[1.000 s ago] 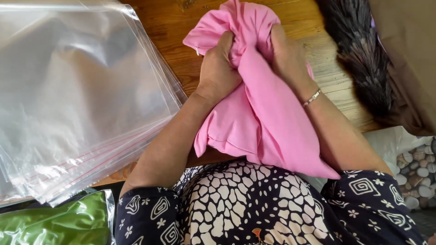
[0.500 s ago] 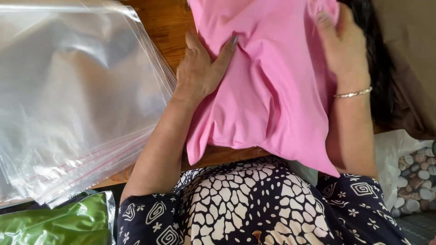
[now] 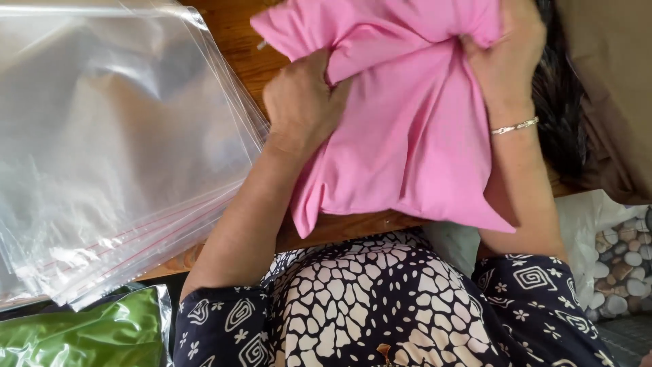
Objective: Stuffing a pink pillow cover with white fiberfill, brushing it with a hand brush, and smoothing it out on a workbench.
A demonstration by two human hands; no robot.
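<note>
A pink cloth (image 3: 401, 129) lies bunched over a wooden table (image 3: 238, 41), reaching from the top edge down to my lap. My left hand (image 3: 302, 102) grips a fold on the cloth's left side, fingers curled into the fabric. On the right, my right hand (image 3: 506, 64) clutches the cloth near its upper corner; a thin silver bracelet sits on that wrist. Both forearms rise from dark patterned sleeves at the bottom.
A stack of clear zip bags (image 3: 115, 149) with red seal lines covers the table's left. A green packed bag (image 3: 81, 333) lies at bottom left. A dark feathery thing (image 3: 560, 115) and brown fabric (image 3: 608, 81) sit at right, with a pebble-print item (image 3: 621, 258) below.
The cloth was twisted into a bundle, then spread flat under open palms. Now both hands have closed on its two sides again and gathered the upper part.
</note>
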